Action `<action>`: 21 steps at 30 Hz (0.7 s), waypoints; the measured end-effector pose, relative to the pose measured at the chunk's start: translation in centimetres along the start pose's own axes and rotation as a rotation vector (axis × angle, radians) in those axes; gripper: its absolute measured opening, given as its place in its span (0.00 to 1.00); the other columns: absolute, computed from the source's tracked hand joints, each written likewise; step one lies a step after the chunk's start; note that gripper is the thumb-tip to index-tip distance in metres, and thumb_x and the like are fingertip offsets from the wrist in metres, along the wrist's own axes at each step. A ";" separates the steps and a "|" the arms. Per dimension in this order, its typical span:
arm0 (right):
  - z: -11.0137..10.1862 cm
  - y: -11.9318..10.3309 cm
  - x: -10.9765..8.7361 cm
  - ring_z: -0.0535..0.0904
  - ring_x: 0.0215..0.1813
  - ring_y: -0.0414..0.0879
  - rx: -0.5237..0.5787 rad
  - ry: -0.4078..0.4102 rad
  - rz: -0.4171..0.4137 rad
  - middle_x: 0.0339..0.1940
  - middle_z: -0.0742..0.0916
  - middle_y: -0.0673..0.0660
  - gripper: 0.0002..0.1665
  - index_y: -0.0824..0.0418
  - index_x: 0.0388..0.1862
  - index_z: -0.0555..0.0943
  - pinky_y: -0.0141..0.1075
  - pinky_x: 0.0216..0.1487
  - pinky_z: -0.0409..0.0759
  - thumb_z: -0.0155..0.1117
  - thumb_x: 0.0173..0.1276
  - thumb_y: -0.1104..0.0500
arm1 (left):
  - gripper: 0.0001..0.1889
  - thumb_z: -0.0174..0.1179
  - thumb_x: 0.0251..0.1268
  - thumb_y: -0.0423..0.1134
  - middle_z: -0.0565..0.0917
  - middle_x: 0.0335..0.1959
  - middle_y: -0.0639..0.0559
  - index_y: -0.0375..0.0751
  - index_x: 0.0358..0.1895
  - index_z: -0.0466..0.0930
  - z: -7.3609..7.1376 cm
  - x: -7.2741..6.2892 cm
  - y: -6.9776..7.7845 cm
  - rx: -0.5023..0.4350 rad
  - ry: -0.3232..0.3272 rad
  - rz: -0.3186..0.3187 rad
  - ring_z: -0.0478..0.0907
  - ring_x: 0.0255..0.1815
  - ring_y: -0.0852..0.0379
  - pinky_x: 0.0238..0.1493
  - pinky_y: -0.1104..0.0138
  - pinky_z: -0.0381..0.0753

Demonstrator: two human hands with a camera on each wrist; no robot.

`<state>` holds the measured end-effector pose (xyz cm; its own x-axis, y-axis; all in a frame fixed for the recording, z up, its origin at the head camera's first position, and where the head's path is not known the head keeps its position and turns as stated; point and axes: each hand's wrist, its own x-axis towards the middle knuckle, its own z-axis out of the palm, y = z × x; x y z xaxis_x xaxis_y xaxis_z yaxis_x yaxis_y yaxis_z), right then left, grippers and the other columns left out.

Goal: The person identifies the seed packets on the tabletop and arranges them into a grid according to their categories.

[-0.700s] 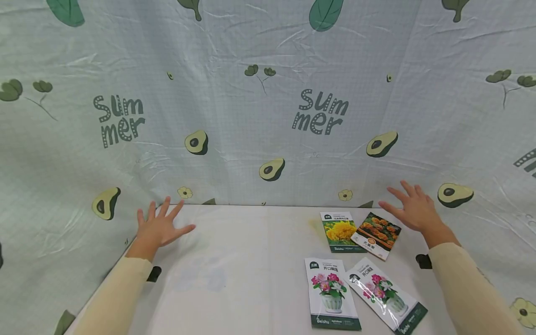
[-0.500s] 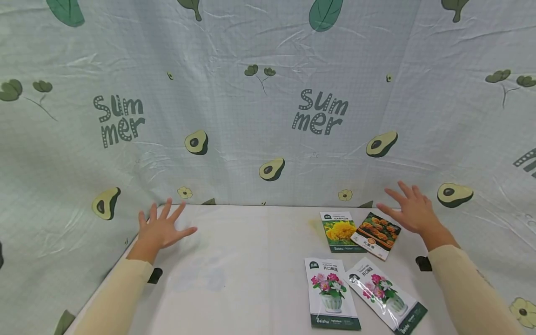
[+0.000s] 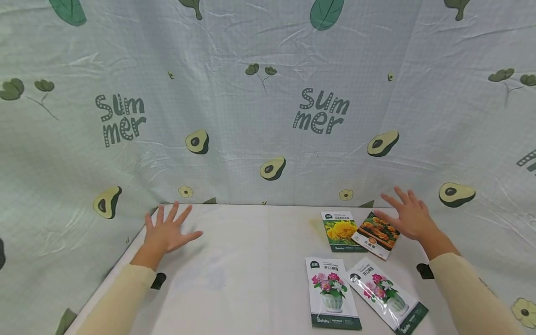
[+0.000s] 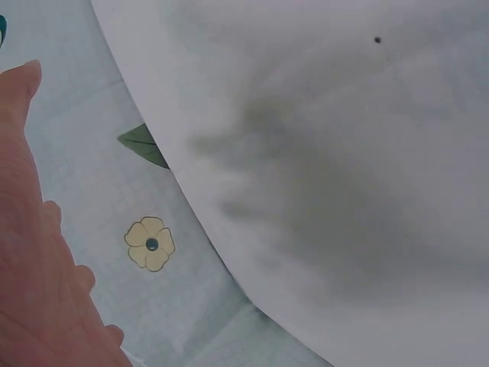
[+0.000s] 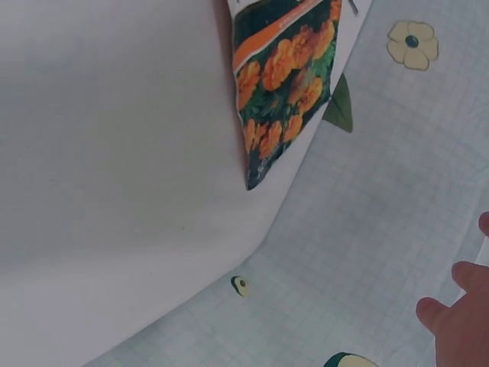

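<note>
My left hand (image 3: 165,235) is spread above the far left part of the white table, holding nothing; its shadow falls on the tabletop in the left wrist view. Fingers apart, my right hand (image 3: 412,218) hovers at the far right and holds nothing. Nearest to it lies a seed packet with orange flowers (image 3: 377,235), one corner overlapped by the thumb in the head view. That packet lies partly over a yellow-flower seed packet (image 3: 340,231). Closer to me are two pink-flower seed packets, one nearly straight (image 3: 332,293) and one slanted (image 3: 387,295), their edges meeting.
The white table (image 3: 234,279) meets a pale printed cloth (image 3: 234,116) that hangs behind it and along both sides. A dark piece (image 3: 158,281) shows beside the left sleeve, and another dark piece (image 3: 425,271) beside the right sleeve.
My left hand has shifted a little to the right. My right hand has come slightly left and lower, its thumb now overlapping the orange-flower packet in the head view. The packets have not moved.
</note>
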<state>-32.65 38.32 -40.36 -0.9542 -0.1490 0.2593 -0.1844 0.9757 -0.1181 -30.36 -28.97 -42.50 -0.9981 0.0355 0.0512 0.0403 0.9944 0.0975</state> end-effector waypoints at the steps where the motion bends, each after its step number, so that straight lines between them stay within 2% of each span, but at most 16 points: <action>1: 0.2 0.0 -0.1 0.47 0.79 0.81 -0.004 0.003 -0.002 0.82 0.56 0.74 0.49 0.58 0.78 0.65 0.77 0.71 0.47 0.53 0.71 0.27 | 0.56 0.49 0.59 0.82 0.43 0.84 0.32 0.50 0.83 0.50 0.0 0.0 0.2 -0.001 0.004 0.003 0.35 0.81 0.20 0.71 0.25 0.28; 7: 1.1 -0.5 -0.8 0.49 0.78 0.80 0.001 0.035 -0.015 0.82 0.58 0.73 0.46 0.57 0.77 0.67 0.76 0.71 0.48 0.56 0.72 0.29 | 0.55 0.53 0.59 0.79 0.43 0.84 0.34 0.52 0.83 0.50 0.6 -0.5 1.2 -0.010 0.023 0.030 0.36 0.81 0.21 0.72 0.26 0.28; 14: 1.8 -1.1 -1.9 0.52 0.78 0.80 0.008 0.080 -0.042 0.81 0.61 0.72 0.44 0.58 0.75 0.70 0.77 0.70 0.51 0.57 0.73 0.31 | 0.55 0.51 0.59 0.80 0.44 0.85 0.35 0.54 0.83 0.50 1.5 -1.1 1.9 -0.025 0.026 0.044 0.36 0.81 0.21 0.72 0.26 0.27; 21: 2.9 -1.5 -2.8 0.51 0.79 0.79 0.047 0.067 -0.054 0.81 0.61 0.71 0.43 0.59 0.74 0.71 0.76 0.70 0.49 0.57 0.73 0.32 | 0.55 0.52 0.58 0.81 0.44 0.85 0.36 0.54 0.83 0.50 2.3 -2.0 2.9 -0.045 0.005 0.057 0.36 0.81 0.21 0.71 0.26 0.29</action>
<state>-30.42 36.82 -43.69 -0.9251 -0.1887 0.3295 -0.2475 0.9577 -0.1465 -28.40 -25.97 -44.58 -0.9939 0.0909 0.0631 0.0990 0.9854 0.1387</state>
